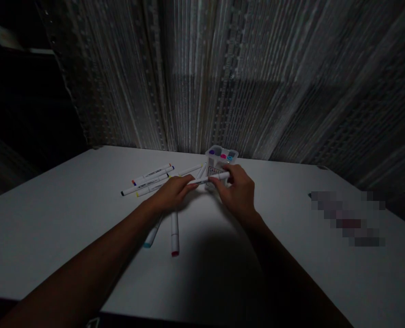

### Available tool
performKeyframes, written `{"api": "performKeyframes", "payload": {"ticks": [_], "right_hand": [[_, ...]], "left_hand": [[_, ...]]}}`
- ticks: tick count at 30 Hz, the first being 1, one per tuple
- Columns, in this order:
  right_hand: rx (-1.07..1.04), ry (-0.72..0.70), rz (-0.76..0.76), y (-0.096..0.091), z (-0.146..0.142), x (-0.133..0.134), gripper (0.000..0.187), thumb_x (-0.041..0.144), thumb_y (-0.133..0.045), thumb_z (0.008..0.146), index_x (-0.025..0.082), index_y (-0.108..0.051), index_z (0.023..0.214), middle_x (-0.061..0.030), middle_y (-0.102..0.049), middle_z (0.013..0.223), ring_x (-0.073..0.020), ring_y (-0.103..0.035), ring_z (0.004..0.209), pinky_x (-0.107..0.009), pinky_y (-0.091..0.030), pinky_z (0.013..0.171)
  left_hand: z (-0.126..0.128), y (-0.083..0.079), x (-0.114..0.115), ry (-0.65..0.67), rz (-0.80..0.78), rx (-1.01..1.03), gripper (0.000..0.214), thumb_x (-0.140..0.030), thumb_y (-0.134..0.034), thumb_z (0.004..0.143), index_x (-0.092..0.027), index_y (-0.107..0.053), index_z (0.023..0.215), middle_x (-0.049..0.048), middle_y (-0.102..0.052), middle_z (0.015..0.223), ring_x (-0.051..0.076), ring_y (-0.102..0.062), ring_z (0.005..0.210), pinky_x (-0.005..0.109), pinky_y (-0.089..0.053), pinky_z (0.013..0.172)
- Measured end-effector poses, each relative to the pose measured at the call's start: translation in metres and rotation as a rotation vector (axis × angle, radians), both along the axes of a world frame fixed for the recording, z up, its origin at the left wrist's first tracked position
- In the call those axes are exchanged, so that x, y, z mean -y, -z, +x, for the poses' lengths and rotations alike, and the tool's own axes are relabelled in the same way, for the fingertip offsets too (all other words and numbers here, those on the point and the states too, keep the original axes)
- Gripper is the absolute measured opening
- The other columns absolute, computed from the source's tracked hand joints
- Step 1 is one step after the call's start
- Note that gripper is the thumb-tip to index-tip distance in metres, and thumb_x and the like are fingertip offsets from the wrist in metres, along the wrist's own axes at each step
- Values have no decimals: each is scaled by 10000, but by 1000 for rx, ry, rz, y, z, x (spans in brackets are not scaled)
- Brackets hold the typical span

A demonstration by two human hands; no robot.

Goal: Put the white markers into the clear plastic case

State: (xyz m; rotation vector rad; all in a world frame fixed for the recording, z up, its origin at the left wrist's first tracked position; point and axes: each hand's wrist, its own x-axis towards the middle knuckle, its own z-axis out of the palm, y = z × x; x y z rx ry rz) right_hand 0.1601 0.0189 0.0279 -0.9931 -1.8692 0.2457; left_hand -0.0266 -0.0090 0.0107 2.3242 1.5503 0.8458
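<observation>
Between my two hands a white marker [209, 178] is held nearly level above the table. My left hand [173, 191] pinches its left end, and my right hand [237, 189] grips the right end between thumb and fingers. Just behind the marker stands a clear plastic case [222, 152] with several markers upright in it, showing purple, pink and blue ends. Left of my left hand lie several white markers [144, 185] with orange, blue, black and yellow ends. Under my left wrist, a red-ended marker [175, 232] and a teal-ended marker [153, 234] point toward me, partly hidden.
The white table [284, 273] runs back to a grey string curtain [202, 77]. On the right side of the table lies a blurred-out item [347, 221]. Dark furniture [17, 100] is at the left. The room is dim.
</observation>
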Motion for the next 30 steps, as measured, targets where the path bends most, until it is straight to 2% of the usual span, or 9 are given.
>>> {"api": "performKeyframes", "payload": {"ticks": [2, 4, 5, 7, 10, 14, 22, 27, 30], "right_hand": [[-327, -189, -211, 3, -5, 0, 301, 444, -572, 774, 163, -558, 882, -19, -582, 661, -139, -523, 571, -262, -412, 533], [-422, -469, -510, 8, -10, 0, 280, 457, -535, 780, 178, -519, 775, 46, -485, 484, -100, -439, 411, -225, -354, 414], [-431, -556, -626, 11, -13, 1, 262, 443, -536, 773, 186, -495, 738, 70, -438, 424, -90, -402, 363, -210, -318, 373], [-454, -585, -721, 16, -16, 1, 226, 388, -532, 768, 195, -464, 673, 95, -381, 359, -73, -355, 313, -188, -263, 334], [-408, -563, -699, 20, -16, 0, 191, 325, -534, 764, 192, -458, 649, 100, -396, 357, -54, -359, 309, -168, -261, 338], [-337, -590, -682, 20, -13, -1, 213, 353, -591, 728, 191, -471, 657, 103, -405, 359, -51, -357, 308, -165, -243, 326], [-621, -683, -730, 21, -20, 2, 242, 307, -590, 691, 211, -390, 595, 117, -372, 321, -54, -324, 268, -171, -282, 296], [-644, -655, -714, 19, -20, 2, 214, 267, -574, 689, 207, -393, 593, 110, -391, 332, -57, -343, 268, -161, -253, 276], [-630, -649, -682, 16, -18, 1, 194, 249, -571, 696, 196, -414, 597, 100, -421, 361, -54, -371, 287, -161, -275, 291]], "left_hand": [[3, -1, 2, 60, -9, 103, 344, -421, -318, 891, -145, -509, 815, 17, -529, 685, 144, -505, 654, 239, -348, 609], [10, 0, 5, 175, -43, 163, 297, -385, -340, 891, -145, -513, 873, 30, -569, 770, 152, -530, 733, 246, -381, 680], [14, 1, 7, 224, -67, 173, 276, -362, -349, 889, -145, -519, 915, 43, -590, 829, 162, -542, 788, 257, -390, 729], [21, 5, 9, 268, -117, 183, 266, -332, -357, 885, -151, -519, 995, 67, -610, 935, 180, -552, 867, 281, -392, 798], [27, 10, 10, 259, -145, 209, 276, -329, -341, 887, -147, -522, 987, 78, -621, 938, 180, -564, 855, 284, -402, 791], [28, 12, 8, 287, -99, 221, 265, -309, -333, 889, -136, -533, 887, 77, -629, 868, 171, -576, 839, 277, -413, 781], [27, 7, 10, 221, 15, 114, 255, -299, -348, 884, -142, -549, 892, 65, -635, 815, 163, -578, 743, 277, -406, 710], [30, 10, 11, 150, 1, 101, 270, -336, -379, 888, -159, -580, 919, 37, -639, 741, 130, -549, 617, 241, -363, 622], [31, 12, 11, 125, 45, 157, 293, -374, -404, 880, -155, -589, 944, 30, -630, 735, 129, -534, 613, 242, -345, 617]]}}
